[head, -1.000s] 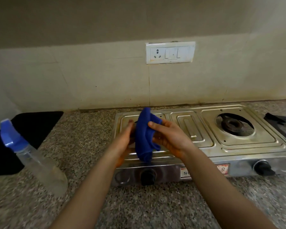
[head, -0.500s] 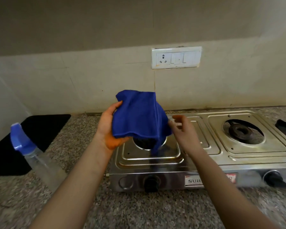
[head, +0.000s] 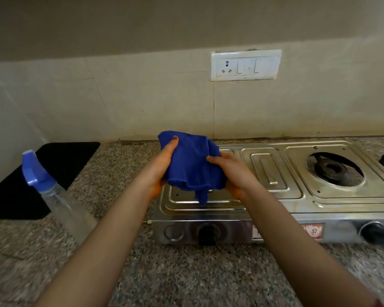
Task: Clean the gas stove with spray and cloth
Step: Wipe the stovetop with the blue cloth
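Left hand (head: 162, 167), thumb on top, and right hand (head: 233, 173), pinching the right side, both clasp the blue cloth (head: 191, 165) bunched just above the gas stove (head: 275, 196), over its left plate. By size: one stove with two knobs (head: 207, 234), one spray bottle (head: 53, 196) standing to its left, one cloth. It looks soft, light and floppy, so it is probably best gripped as a folded pad with no tail dangling.

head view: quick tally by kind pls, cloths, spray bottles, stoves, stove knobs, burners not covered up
blue cloth: 1
spray bottle: 1
gas stove: 1
stove knobs: 2, left knob and right knob
uncovered burner: 1
total: 6
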